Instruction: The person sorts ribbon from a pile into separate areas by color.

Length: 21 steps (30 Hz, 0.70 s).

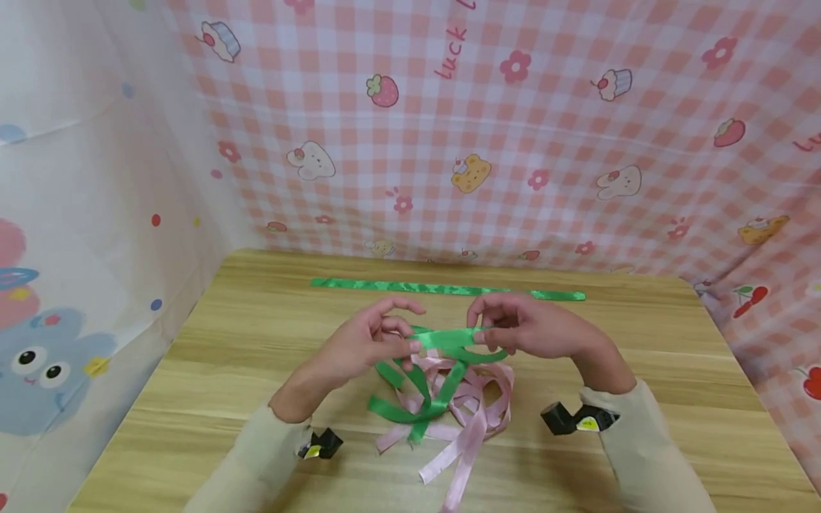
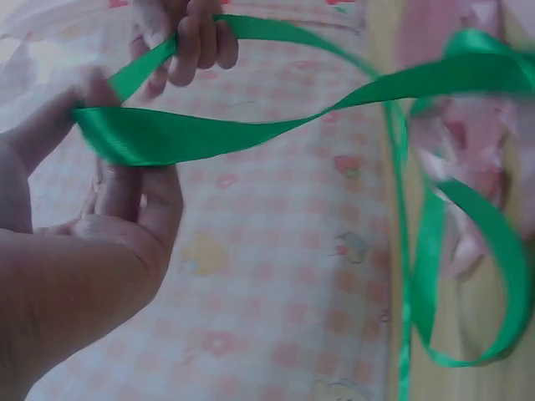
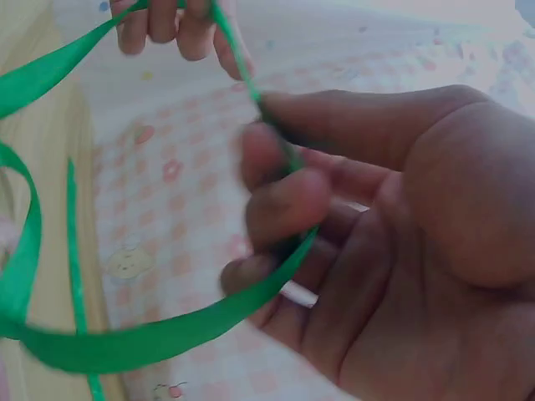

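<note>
Between my two hands a short stretch of green satin ribbon (image 1: 447, 338) is held up above the table. My left hand (image 1: 365, 342) pinches it between thumb and fingers; in the left wrist view the ribbon (image 2: 201, 138) runs off from that pinch with a twist in it. On the other side my right hand (image 1: 535, 326) pinches the same ribbon, and in the right wrist view a length (image 3: 159, 338) loops down from its fingers. The rest of the green ribbon hangs in loops over a loose tangle of pink ribbon (image 1: 471, 413) on the table.
A separate flat green ribbon strip (image 1: 410, 287) lies straight along the back of the wooden table (image 1: 256, 370). Behind the table hangs a pink checked cloth (image 1: 436, 142), and a white printed cloth (image 1: 96, 178) hangs on the left. Both wrists carry small black cameras.
</note>
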Available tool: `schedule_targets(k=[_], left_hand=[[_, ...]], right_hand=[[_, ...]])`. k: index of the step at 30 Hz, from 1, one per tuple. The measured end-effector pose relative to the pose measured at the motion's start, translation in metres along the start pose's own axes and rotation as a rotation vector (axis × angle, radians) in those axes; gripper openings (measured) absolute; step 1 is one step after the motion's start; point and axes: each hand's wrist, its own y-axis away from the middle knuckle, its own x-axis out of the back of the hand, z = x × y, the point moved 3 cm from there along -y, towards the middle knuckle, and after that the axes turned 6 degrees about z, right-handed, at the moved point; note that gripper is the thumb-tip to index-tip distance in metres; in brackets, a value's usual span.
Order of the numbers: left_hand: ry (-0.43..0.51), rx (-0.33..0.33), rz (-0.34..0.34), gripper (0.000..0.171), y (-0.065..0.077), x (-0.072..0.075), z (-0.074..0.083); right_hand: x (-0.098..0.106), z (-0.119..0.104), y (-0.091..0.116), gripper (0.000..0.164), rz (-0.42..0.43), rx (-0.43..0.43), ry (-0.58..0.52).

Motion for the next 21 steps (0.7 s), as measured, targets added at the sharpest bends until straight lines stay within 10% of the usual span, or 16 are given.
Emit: schedule_targets(k=[5,11,17,21], left_hand=[[-0.003,-0.036,0.007,0.039,0.013,0.012,0.019],[-0.323,-0.066,0.124,0.031,0.029,0.025,0.036],[-0.261,-0.097,0.048,0.034,0.039,0.048,0.038],[-0.365,-0.071,0.127,0.031,0.045,0.064,0.035]], right_hand=[[0.015,-0.013,0.017,0.014,0.154,0.159,-0.094],[0.026,-0.018,0.033,0.015,0.249,0.206,-0.132],[0.030,-0.014,0.045,0.015,0.270,0.216,-0.127],[0.034,-0.009,0.055,0.019,0.281,0.226,-0.157]])
